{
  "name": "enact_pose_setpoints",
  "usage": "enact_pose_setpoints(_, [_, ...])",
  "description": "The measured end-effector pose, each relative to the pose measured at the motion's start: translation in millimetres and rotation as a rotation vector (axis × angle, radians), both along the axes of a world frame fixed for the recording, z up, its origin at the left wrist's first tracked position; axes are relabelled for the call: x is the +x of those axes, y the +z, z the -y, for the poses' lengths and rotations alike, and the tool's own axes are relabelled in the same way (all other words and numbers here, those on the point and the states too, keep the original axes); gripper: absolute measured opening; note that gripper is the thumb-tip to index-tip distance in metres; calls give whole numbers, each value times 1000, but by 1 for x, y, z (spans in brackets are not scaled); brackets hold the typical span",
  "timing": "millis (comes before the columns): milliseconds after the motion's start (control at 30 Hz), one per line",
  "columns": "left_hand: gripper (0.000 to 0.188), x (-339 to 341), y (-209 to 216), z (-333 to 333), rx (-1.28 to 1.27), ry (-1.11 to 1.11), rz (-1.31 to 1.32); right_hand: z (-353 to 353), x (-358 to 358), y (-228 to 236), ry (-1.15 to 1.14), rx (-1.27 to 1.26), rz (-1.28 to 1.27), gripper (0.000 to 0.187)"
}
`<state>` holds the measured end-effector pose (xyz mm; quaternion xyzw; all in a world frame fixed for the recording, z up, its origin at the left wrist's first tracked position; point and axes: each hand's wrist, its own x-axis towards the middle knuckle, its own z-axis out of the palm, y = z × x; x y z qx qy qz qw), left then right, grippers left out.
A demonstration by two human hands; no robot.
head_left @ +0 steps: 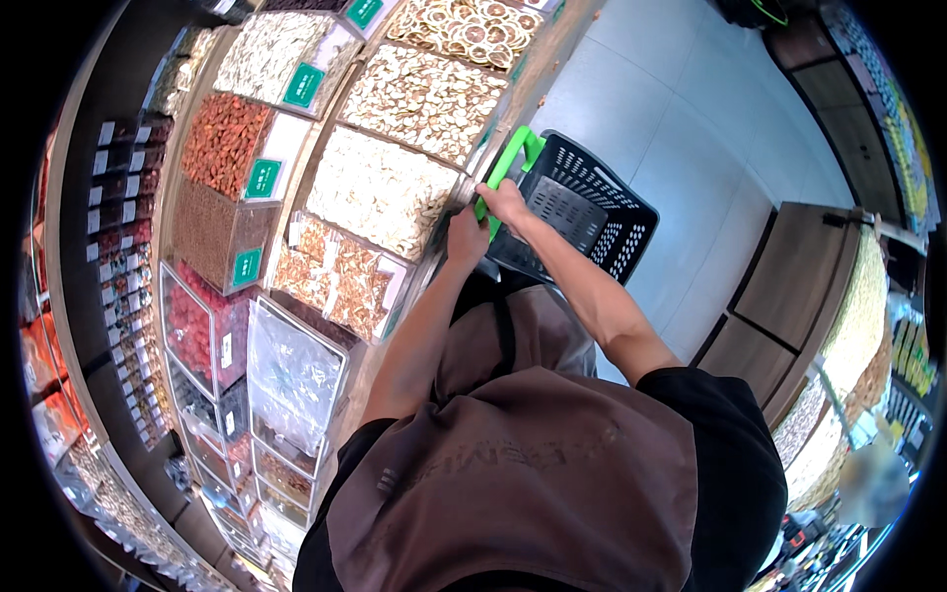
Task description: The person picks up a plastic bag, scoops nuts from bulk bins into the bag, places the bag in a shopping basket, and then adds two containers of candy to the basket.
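Note:
A black plastic shopping basket (pixel 623 247) with slotted walls is in front of me, at the counter's right edge. Its bright green handle (pixel 509 163) is on the side nearest the counter. My right hand (pixel 506 205) is closed round the middle of this handle. Just to its left and a little nearer, my left hand (pixel 469 235) grips the handle's lower end. Both forearms reach forward from my brown apron (pixel 513 483). The fingers of my left hand are partly hidden.
On the left, a counter holds bins of pale dried slices (pixel 380 187), brown-white pieces (pixel 330 278) and red dried goods (pixel 225 143). Lidded clear bins (pixel 294 380) stand nearer. Grey floor tiles (pixel 691 148) lie right of the basket. Wooden cabinets (pixel 794 271) stand farther right, and a blurred person (pixel 873 483) shows at lower right.

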<state>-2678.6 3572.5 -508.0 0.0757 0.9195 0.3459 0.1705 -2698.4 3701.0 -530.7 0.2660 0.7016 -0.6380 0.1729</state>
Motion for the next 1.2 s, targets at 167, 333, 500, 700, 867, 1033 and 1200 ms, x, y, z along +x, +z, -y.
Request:
enact_pose_setpoints(167, [22,5,-9,5,17,93,-90,7,-9,-3,40,24,55,42])
enact_pose_setpoints(333, [21,15,-22,25,188,120,-283,25,-13,23,106,111,-14,41])
enact_pose_setpoints(500, [23,34,-24,26,37,188,-92,6,-12,29,83,-307,-1,40])
enact_pose_setpoints(700, [27,46,13,83,271,-15,548,15,-13,32,35,-328,38,42])
enact_pose_setpoints(867, [40,57,69,145,349,-141,522,14,-3,8,-174,130,-138,35])
enact_pose_setpoints(1033, [42,91,112,213,589,71,502,37,8,57,-174,733,-472,30])
enact_pose_setpoints(1200, [36,110,130,269,929,385,536,92,-24,118,125,810,-614,47])
